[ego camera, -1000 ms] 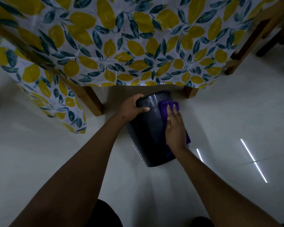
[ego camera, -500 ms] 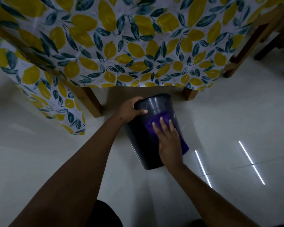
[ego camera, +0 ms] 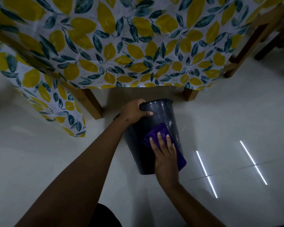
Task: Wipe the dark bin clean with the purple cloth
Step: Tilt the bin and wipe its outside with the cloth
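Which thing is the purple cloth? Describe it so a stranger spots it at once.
Start at the table draped in the lemon-print tablecloth; on the pale floor just in front stands the dark bin. The purple cloth lies pressed flat against the bin's side under the right hand, the only purple thing among dark plastic and white tiles.

L arm runs from lower left up to frame centre; left hand point(ego camera: 134, 112) curled over the dark bin point(ego camera: 161, 115) rim, thumb on the outer wall. R arm from lower right; right hand point(ego camera: 166, 154) flat, fingers spread, pressing the purple cloth point(ego camera: 156, 133) onto the bin's side.
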